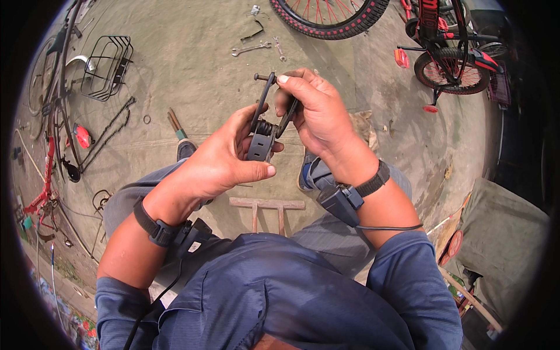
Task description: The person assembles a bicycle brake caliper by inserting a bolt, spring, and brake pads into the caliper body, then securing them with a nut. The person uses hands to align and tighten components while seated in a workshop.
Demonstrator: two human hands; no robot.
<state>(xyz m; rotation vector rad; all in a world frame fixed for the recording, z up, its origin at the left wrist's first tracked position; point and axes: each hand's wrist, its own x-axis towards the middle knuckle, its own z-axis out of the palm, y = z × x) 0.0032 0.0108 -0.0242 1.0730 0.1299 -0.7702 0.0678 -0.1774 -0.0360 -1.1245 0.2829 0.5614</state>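
Greenish floor point(192, 35); left hand point(216, 156) cups black sprung bracket point(260, 147), right hand point(319, 111) pinches its arms point(263, 100); slack pinch could let them slip.

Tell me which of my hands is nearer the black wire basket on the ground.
Your left. The left hand, around the lower end of the black metal part, is right of the basket; the right hand, at that part's upper end, is farther right.

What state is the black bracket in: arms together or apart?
Apart: the bracket shows a gap between its two arms. Left hand holds it; right hand is at the arms.
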